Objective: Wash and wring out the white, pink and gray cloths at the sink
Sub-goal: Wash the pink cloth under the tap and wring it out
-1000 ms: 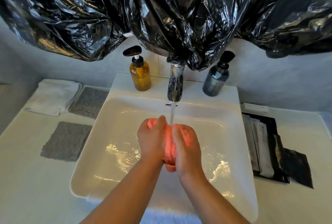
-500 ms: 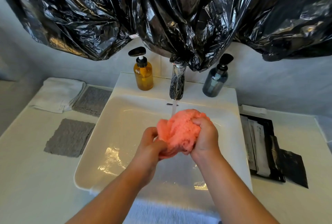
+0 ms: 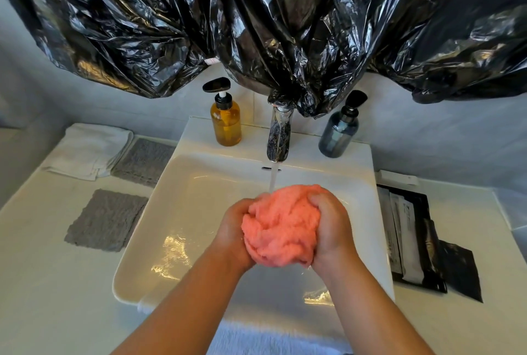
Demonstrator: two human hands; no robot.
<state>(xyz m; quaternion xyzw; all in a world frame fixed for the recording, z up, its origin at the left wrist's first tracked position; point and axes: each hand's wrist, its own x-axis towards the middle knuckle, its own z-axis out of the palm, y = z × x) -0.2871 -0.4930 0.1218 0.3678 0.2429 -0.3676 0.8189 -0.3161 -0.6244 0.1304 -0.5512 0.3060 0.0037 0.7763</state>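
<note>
**Pink cloth mid-wash, the others waiting**

Both hands hold the pink cloth (image 3: 281, 226) bunched into a ball over the sink (image 3: 182, 198), just under the running tap (image 3: 278, 138), whose stream lands on the cloth's far edge. The left hand (image 3: 232, 230) cups its left side with the fingers curled under and around it. The right hand (image 3: 332, 229) grips the right side, fingers hooked over the top.

The task looks to be in an early or middle stretch: the pink cloth is wet and being worked, not visibly wrung yet. On the counter (image 3: 42, 255) to the left, the folded white cloth (image 3: 88, 149), the far gray cloth (image 3: 144, 160) and the near gray cloth (image 3: 107, 219) lie flat and look dry, so they probably remain to be washed.

A second ago the cloth was squeezed thin between two pressed palms; since then it has opened into a fuller wad and the hands have spread to its sides
</note>
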